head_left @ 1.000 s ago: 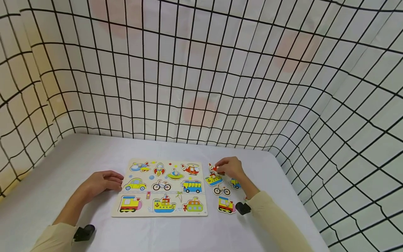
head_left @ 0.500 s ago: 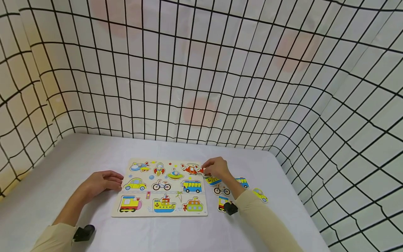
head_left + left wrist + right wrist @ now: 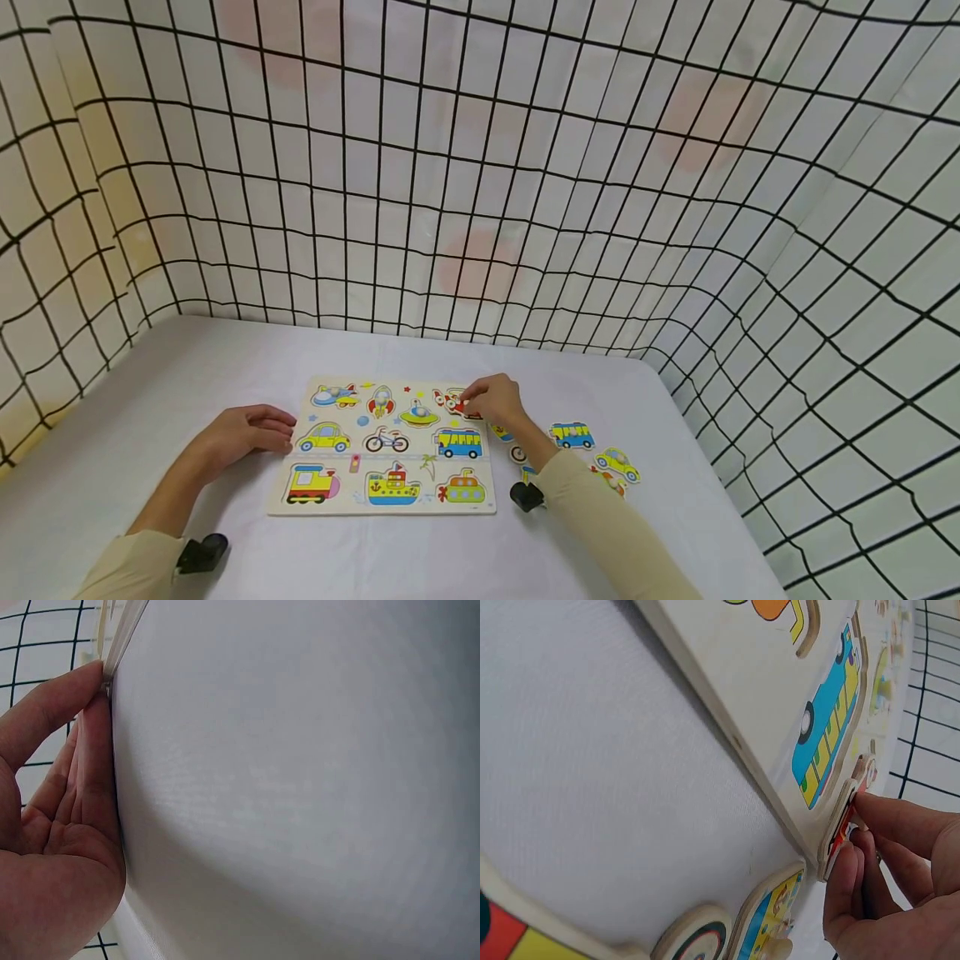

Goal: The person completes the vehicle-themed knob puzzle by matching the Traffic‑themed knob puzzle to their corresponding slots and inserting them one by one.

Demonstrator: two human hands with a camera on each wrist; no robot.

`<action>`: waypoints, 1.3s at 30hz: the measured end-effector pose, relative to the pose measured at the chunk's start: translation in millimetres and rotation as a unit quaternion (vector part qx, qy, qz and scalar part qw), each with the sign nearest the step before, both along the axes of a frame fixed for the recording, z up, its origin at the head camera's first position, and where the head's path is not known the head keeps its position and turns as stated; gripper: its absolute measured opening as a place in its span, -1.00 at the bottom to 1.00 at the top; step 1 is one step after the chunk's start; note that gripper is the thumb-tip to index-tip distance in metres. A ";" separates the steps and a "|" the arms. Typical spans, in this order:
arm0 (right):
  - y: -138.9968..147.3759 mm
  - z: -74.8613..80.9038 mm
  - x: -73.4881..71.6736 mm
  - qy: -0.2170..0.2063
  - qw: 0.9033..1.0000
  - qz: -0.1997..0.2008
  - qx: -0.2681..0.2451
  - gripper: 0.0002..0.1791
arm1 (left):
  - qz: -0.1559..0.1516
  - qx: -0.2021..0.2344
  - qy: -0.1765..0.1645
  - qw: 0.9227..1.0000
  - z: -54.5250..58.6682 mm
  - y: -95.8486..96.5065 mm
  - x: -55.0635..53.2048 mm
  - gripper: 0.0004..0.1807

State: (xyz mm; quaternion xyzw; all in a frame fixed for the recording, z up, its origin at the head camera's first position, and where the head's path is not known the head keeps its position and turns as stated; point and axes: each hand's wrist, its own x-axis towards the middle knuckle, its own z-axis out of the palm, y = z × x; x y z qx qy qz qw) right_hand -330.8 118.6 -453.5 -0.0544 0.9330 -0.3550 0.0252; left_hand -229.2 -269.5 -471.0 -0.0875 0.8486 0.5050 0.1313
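Note:
My right hand [image 3: 495, 402] pinches a red helicopter puzzle piece [image 3: 837, 825] between thumb and fingers, over the upper right corner of a wooden puzzle board [image 3: 348, 492]. In the right wrist view the piece lies against the board at the helicopter picture, slightly off its outline; whether it is seated I cannot tell. My left hand [image 3: 242, 433] rests on the table at the board's left side, its fairly straight fingertips touching the edge. On the board, the plane [image 3: 335, 397], rocket [image 3: 381, 402] and flying saucer [image 3: 418, 414] show knobs.
Right of the board lie loose pieces: a bus [image 3: 572, 435], a yellow car [image 3: 618, 465], a red-and-yellow piece [image 3: 611, 481] partly behind the sleeve, and a ship [image 3: 769, 915]. My right forearm covers others. A black wire grid [image 3: 420, 208] surrounds the white table [image 3: 360, 558].
My right hand has moved left from the loose pieces to the board's upper right corner, carrying the helicopter piece. The left hand has stayed put.

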 end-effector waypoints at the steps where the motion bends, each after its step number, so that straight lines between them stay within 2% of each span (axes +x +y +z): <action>1: -1.4 -0.4 -0.3 -0.001 1.000 -0.003 -0.001 -0.90 | 0.001 -0.001 0.000 1.000 0.4 0.4 -0.1 -0.42; 13: -15.1 -0.8 -1.8 0.001 1.000 -0.021 -0.005 -0.92 | 0.001 -0.002 -0.001 1.000 3.5 1.7 1.7 -0.42; 21: -21.5 -3.6 -6.0 -0.012 0.999 -0.036 -0.011 -0.91 | 0.004 0.000 0.000 1.000 2.8 1.9 1.5 -0.43; 39: -26.5 -0.8 -4.9 -0.018 0.999 -0.039 -0.013 -0.90 | 0.001 0.004 0.002 1.000 3.1 1.1 2.8 -0.41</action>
